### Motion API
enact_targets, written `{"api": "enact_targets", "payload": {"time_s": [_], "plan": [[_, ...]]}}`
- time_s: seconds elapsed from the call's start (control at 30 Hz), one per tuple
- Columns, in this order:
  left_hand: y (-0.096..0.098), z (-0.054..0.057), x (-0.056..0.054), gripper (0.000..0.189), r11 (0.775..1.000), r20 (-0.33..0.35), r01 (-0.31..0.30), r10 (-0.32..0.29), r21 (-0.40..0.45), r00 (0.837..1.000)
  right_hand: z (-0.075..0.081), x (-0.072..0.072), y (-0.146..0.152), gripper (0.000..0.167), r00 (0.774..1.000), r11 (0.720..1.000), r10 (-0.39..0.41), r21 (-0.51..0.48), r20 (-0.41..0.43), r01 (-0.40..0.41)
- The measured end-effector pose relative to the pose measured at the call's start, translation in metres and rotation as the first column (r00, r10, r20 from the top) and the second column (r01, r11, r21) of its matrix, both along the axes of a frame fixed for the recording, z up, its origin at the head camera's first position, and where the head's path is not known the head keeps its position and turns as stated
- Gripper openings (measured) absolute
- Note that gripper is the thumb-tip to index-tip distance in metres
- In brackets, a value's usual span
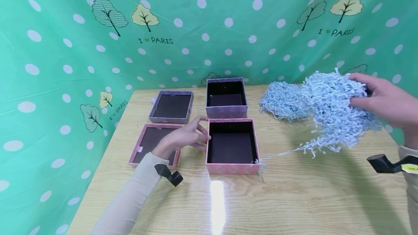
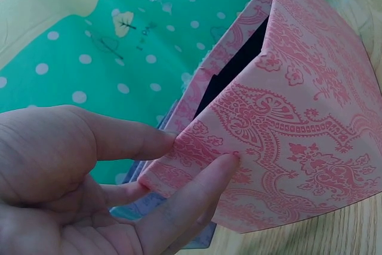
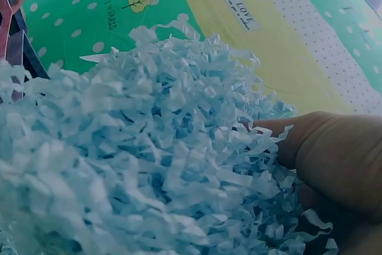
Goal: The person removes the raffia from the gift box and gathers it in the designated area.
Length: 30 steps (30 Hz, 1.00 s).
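Observation:
A pink patterned box (image 1: 233,169) with a black inside stands open on the table. My left hand (image 1: 189,135) rests its fingertips against the outside of the box's left wall; in the left wrist view these fingertips (image 2: 230,162) lie spread on the pink pattern near the edge. Held up over the table's right side is a big clump of light blue shredded paper (image 1: 336,108), which my right hand (image 1: 382,97) grips from the right. Strands trail from it to the box's front right corner. Much of the right hand's grip is hidden by the paper in the right wrist view.
Behind the pink box is an open purple box (image 1: 226,111). To the left lie a purple lid (image 1: 171,106) and a pink lid (image 1: 156,137), both inside up. Another blue shredded paper heap (image 1: 284,100) sits at the back right. A green dotted cloth (image 1: 196,28) hangs behind.

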<state>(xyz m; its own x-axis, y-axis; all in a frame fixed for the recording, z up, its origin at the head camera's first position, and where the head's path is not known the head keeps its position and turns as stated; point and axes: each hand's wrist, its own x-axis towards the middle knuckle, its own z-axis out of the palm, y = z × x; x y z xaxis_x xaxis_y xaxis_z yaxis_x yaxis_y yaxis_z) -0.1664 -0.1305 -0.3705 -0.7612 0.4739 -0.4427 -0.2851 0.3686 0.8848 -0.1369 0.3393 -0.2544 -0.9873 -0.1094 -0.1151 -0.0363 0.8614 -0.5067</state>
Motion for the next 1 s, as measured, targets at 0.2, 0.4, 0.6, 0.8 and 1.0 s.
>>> {"api": "enact_targets", "payload": {"time_s": [0.2,0.4,0.6,0.8,1.0], "plan": [[0.001,0.001,-0.001,0.065,1.000,-0.003,0.001,-0.001,-0.005,1.000,-0.001,0.000,0.013,0.067,0.995,0.998,-0.059,-0.039,-0.082,0.056],[0.000,0.001,-0.001,0.065,1.000,-0.003,0.003,-0.003,-0.010,1.000,-0.005,0.002,0.025,0.061,0.981,0.990,-0.077,-0.130,-0.179,0.054],[0.000,0.003,0.001,0.065,1.000,0.001,0.011,-0.011,0.001,1.000,-0.012,0.000,0.035,0.061,0.972,0.994,-0.092,-0.080,-0.216,0.077],[0.000,0.004,0.002,0.065,1.000,0.001,0.015,-0.015,0.002,1.000,-0.023,-0.003,0.027,0.062,0.998,1.000,-0.022,-0.023,-0.059,0.020],[0.000,0.003,0.002,0.065,1.000,0.002,0.016,-0.016,0.005,1.000,-0.043,-0.001,0.009,0.068,0.991,0.989,0.133,-0.066,-0.025,-0.134]]}}
